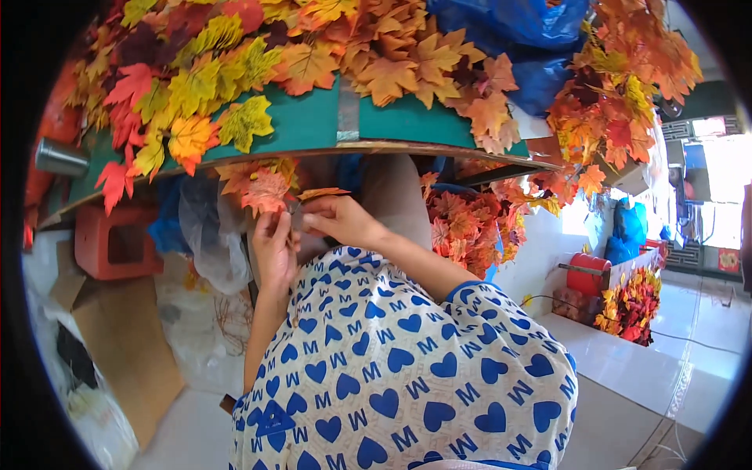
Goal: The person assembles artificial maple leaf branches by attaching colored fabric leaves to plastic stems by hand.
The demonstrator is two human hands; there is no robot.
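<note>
Just below the table edge, my left hand (274, 244) is closed around the stems of a small bunch of artificial maple leaves (265, 190), pinkish-orange in front with yellow behind. Close beside it on the right, my right hand (343, 222) has thumb and fingers pinched together at the bunch's stems. A single orange maple leaf (323, 193), seen nearly edge-on, stands out above the right fingers. Its stem runs in between the two hands, and my fingers partly hide what the right hand pinches. Both hands are in front of my lap, over a patterned white and blue apron (399, 359).
Heaps of artificial leaves (305, 66) cover the green table (301, 119), some overhanging its edge. A blue plastic bag (517, 23) lies on top. Leaf bunches (462, 231) hang right of my knee. A red stool (117, 244) and metal cylinder (63, 157) are at left.
</note>
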